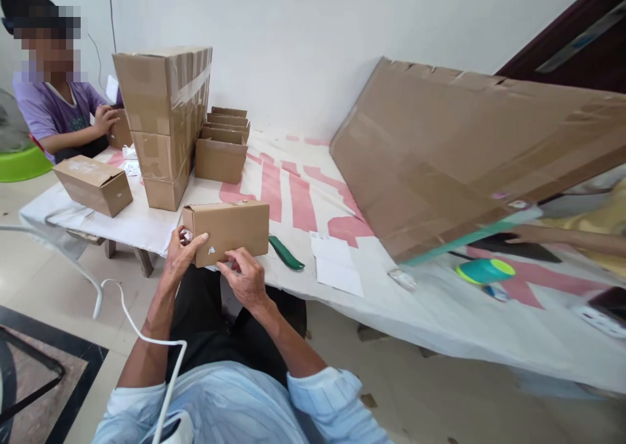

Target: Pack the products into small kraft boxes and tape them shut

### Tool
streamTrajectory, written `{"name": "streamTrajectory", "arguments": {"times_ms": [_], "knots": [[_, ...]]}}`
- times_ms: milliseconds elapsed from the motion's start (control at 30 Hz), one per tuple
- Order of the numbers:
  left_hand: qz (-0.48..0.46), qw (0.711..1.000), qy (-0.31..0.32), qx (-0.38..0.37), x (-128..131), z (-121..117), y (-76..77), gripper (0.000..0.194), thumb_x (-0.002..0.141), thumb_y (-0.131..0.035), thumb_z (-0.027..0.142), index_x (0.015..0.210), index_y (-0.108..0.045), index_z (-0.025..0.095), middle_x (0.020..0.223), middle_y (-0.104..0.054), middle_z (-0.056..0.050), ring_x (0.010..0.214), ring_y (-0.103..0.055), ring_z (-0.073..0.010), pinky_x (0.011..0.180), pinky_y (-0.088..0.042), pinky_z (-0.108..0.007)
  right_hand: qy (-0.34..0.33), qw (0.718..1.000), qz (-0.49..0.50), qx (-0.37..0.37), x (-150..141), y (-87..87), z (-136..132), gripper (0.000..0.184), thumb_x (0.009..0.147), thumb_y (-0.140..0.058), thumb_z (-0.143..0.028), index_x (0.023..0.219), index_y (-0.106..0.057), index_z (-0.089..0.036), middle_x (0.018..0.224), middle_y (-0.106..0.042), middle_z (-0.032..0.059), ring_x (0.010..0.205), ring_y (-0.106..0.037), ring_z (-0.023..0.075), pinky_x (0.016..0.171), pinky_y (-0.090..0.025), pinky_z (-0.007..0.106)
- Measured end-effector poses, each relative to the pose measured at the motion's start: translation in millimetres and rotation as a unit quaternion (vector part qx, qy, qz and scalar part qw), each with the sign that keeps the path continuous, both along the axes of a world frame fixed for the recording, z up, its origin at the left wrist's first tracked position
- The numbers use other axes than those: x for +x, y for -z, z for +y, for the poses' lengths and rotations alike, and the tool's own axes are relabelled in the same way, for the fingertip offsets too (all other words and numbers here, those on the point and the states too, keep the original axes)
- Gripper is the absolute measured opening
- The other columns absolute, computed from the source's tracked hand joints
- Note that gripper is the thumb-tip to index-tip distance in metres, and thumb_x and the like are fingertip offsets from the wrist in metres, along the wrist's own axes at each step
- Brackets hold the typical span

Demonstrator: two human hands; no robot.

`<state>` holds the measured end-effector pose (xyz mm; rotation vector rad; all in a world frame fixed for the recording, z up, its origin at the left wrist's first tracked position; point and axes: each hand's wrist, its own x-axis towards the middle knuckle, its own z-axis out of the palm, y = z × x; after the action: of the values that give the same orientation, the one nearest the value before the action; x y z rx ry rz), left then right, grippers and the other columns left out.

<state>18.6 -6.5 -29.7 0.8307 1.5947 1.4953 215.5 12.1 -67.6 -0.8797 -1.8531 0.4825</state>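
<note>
I hold a small brown cardboard box [229,230] at the near edge of the white-covered table [293,261]. My left hand [180,256] grips its left end, thumb on the front face. My right hand [244,278] pinches the lower front edge of the same box with bent fingers. A green-handled tool [286,253] lies on the table just right of the box, beside white paper sheets [337,263].
A tall stack of taped cartons [166,118] and open boxes [222,147] stand at the back left, a closed box [92,183] further left. A seated person [59,105] handles a box there. A large flat cardboard sheet [469,150] leans at the right above a green-topped object [484,270].
</note>
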Motion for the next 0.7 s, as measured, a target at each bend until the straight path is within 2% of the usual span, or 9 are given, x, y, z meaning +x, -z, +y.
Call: {"name": "streamTrajectory", "arguments": {"times_ms": [133, 300, 700], "knots": [[0.008, 1.0, -0.01, -0.009, 7, -2, -3.0, 0.087, 0.067, -0.094, 0.057, 0.138, -0.057, 0.023, 0.139, -0.058, -0.014, 0.121, -0.066, -0.0334, 0.089, -0.062, -0.042, 0.032, 0.999, 0.01, 0.019, -16, -5.8, -6, 0.017, 0.099, -0.071, -0.038, 0.089, -0.07, -0.024, 0.08, -0.067, 0.0022, 0.066, -0.058, 0.0169, 0.068, -0.049, 0.031], [0.011, 0.999, 0.003, 0.034, 15, -3, -6.8, 0.081, 0.069, -0.093, 0.053, 0.134, -0.057, 0.021, 0.126, -0.065, -0.011, 0.112, -0.07, -0.0291, 0.089, -0.061, -0.04, 0.038, 0.998, 0.014, 0.046, -23, -14.7, -11, 0.02, 0.1, -0.07, -0.036, 0.084, -0.068, -0.024, 0.076, -0.065, 0.0013, 0.068, -0.059, 0.0169, 0.07, -0.047, 0.031], [0.039, 0.998, 0.003, 0.041, 16, -4, -5.9, 0.081, 0.067, -0.093, 0.056, 0.131, -0.057, 0.023, 0.123, -0.063, -0.01, 0.11, -0.068, -0.0283, 0.089, -0.057, -0.039, 0.045, 0.998, 0.05, 0.001, -29, -19.7, -15, 0.023, 0.099, -0.059, -0.029, 0.077, -0.064, -0.025, 0.072, -0.064, 0.0025, 0.066, -0.058, 0.018, 0.07, -0.048, 0.033]]}}
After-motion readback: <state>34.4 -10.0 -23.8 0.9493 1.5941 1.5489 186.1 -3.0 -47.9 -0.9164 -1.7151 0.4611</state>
